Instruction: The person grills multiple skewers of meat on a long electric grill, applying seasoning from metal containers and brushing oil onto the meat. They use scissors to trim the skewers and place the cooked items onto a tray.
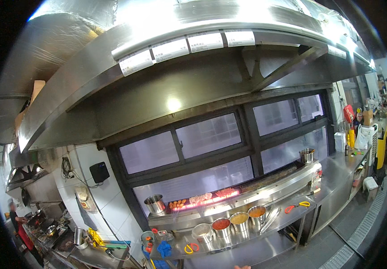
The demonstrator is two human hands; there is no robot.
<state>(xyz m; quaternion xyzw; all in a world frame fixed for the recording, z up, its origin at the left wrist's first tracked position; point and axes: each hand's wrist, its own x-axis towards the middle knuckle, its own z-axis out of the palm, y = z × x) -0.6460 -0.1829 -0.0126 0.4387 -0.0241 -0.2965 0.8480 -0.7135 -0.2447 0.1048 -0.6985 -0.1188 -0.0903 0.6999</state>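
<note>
Only the fingertips of what looks like my right hand show at the bottom edge; whether it holds anything is hidden. My left hand is out of view. Before me stands a steel counter. On it are a pot of red sauce, a pot of yellowish sauce, a pot of orange-brown sauce and a pale container. Metal tongs lie right of them. Behind, skewers of browned food, pale food and red meat lie over a glowing grill.
Red-and-yellow scissors lie at the counter's left, another pair of scissors at its right. Steel pots stand at both grill ends. A range hood overhangs. A person works far left. A stool stands right.
</note>
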